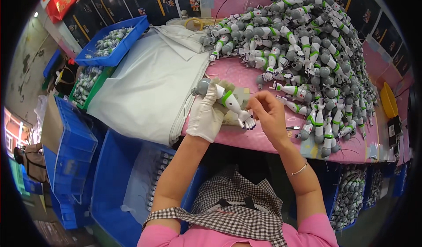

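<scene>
My left hand [205, 118], in a white glove, is wrapped round a toy robot arm [231, 101]. This arm is white with a bright green band, a grey ball joint at its upper end and small dark-tipped fingers at the other. Close to the toy's fingers, my bare right hand [271, 117] has its thumb and forefinger pinched together; whatever is between them is too small to make out. Under the toy lies a pale, blocky fixture [233, 118] on the pink tabletop [255, 142], mostly covered by my left hand and the toy.
A tall heap of similar toy arms [307, 49] fills the table's right side. White cloth [145, 80] drapes over the left. Blue bins [115, 62] of parts stand at far left, and a large blue bin [105, 190] sits below. A small metal tool [293, 128] lies right of my hand.
</scene>
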Tool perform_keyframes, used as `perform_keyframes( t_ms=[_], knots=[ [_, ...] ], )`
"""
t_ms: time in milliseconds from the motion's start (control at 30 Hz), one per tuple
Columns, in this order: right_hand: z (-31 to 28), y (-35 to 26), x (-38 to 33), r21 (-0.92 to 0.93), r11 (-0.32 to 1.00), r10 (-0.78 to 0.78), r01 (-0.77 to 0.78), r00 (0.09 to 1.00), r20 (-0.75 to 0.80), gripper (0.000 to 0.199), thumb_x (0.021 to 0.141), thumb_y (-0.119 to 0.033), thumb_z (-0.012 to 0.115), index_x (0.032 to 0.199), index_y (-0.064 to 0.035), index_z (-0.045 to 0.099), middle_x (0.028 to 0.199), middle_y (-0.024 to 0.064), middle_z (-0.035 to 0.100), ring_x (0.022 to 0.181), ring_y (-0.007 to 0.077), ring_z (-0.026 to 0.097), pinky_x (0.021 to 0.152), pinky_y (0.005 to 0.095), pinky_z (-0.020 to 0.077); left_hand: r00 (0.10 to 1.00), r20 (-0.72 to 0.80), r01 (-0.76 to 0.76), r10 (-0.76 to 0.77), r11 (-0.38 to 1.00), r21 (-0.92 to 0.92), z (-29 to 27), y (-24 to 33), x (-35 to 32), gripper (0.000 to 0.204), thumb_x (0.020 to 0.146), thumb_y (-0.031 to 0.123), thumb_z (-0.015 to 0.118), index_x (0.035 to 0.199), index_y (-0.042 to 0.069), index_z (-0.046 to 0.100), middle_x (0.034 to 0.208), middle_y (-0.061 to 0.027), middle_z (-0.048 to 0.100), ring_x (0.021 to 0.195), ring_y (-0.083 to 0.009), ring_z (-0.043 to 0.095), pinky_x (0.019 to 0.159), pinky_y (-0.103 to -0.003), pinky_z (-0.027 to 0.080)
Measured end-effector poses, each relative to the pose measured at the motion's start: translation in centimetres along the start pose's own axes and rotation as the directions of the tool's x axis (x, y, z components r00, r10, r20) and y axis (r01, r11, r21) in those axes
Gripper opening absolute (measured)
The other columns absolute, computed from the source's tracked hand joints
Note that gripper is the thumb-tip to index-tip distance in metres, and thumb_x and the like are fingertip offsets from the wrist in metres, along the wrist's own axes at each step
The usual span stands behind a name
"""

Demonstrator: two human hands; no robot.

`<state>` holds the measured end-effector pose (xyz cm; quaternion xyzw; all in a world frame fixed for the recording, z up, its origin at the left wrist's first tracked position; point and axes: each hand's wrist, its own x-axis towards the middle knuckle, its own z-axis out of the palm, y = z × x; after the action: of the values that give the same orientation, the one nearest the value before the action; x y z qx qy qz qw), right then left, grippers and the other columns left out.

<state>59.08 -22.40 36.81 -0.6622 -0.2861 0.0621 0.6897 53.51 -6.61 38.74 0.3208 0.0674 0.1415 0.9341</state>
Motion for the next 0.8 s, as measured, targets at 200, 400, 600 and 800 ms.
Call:
perform_keyframes(
  t_ms=[200, 400, 600, 800],
  knots=[
    [-0.4, 1.5, -4.5, 0.464, 0.770, 0.371, -0.437, 0.899, 0.232, 0.030, 0.095, -0.024, 0.048, 0.116, -0.0023, 0.050, 0.095, 0.0113, 0.062, 0.069, 0.0145, 0.060, 0.063, 0.0238, 0.0501, 0.994, -0.110, 0.005, -0.007, 1.000, -0.019, -2.0, -0.6, -0.8, 0.035, 0.090, 0.030, 0.055, 0.114, 0.004, 0.051, 0.109, -0.0097, 0.057, 0.098, -0.0222, 0.058, 0.085, -0.039, 0.050],
    [2.2, 3.6, -6.2, 0.879, 0.304, 0.003, -0.368, 0.923, 0.385, 0.047, 0.089, -0.016, 0.059, 0.130, -0.0087, 0.040, 0.106, 0.0152, 0.056, 0.086, 0.0188, 0.061, 0.074, 0.0298, 0.0522, 1.000, -0.006, 0.014, -0.014, 0.997, 0.074, -0.9, -1.3, -2.1, 0.042, 0.092, 0.034, 0.051, 0.119, 0.003, 0.048, 0.113, -0.0110, 0.057, 0.098, -0.0236, 0.058, 0.086, -0.041, 0.049],
    [1.4, 1.3, -5.9, 0.180, 0.984, -0.051, 0.015, 0.979, 0.196, 0.032, 0.077, 0.007, 0.063, 0.106, -0.0070, 0.064, 0.093, 0.0056, 0.057, 0.075, 0.0126, 0.057, 0.069, 0.0240, 0.0472, 0.977, -0.029, 0.205, -0.210, 0.969, -0.135, -0.1, -0.2, -3.6, 0.051, 0.093, 0.045, 0.041, 0.125, 0.005, 0.043, 0.120, -0.0145, 0.054, 0.100, -0.0257, 0.058, 0.083, -0.041, 0.050],
    [-0.5, -0.7, -5.3, 0.085, 0.978, 0.150, -0.191, 0.926, 0.347, 0.012, 0.082, 0.001, 0.060, 0.091, 0.0018, 0.068, 0.091, 0.0066, 0.061, 0.068, 0.0114, 0.058, 0.059, 0.0207, 0.0475, 0.948, 0.134, 0.307, -0.287, 0.938, -0.162, -3.5, -1.1, -3.8, 0.060, 0.094, 0.054, 0.029, 0.124, 0.004, 0.046, 0.101, -0.0135, 0.060, 0.071, -0.0221, 0.059, 0.064, -0.034, 0.050]
  ],
)
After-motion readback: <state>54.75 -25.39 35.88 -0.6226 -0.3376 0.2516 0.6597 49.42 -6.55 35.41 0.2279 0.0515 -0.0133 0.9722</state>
